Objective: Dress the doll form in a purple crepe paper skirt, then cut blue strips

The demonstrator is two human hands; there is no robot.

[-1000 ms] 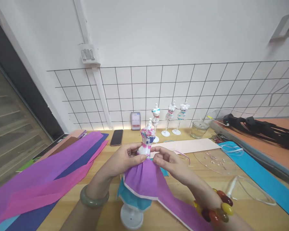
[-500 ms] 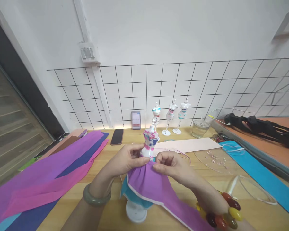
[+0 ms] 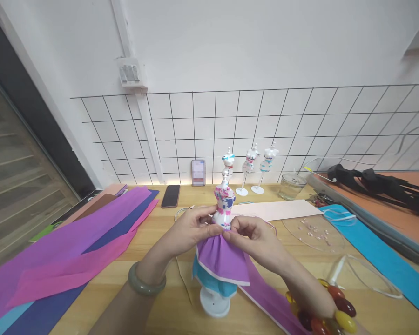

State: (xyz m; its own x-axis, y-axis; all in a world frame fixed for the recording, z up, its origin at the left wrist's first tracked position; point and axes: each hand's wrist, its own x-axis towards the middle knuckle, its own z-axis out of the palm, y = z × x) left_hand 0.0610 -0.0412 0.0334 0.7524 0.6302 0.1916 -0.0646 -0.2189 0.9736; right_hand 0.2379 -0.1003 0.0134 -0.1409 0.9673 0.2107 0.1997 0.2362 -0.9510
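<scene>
A small white mannequin (image 3: 224, 204) with pink and blue decoration stands upright on its round white base (image 3: 214, 302) in front of me. Pleated purple fabric (image 3: 223, 260) with a white edge wraps its waist, over a layer of blue fabric (image 3: 216, 281). With thumb and fingers my left hand (image 3: 192, 228) pinches the gathered purple fabric at the left of the waist. On the other side my right hand (image 3: 253, 237) pinches the same fabric close to the left thumb. A long tail of the purple strip runs down under my right forearm.
Purple, navy and pink fabric strips (image 3: 77, 251) lie at the left. A phone (image 3: 170, 196) rests behind them, and another leans on the wall. Several mannequins, a glass jar (image 3: 292, 186), a pale strip (image 3: 279, 210), pink beads (image 3: 314, 230) and a blue strip (image 3: 377, 253) lie beyond.
The mannequin has shifted slightly right and stands more upright. Both hands have moved with it, keeping hold of the purple fabric, whose front now hangs in shorter pleats.
</scene>
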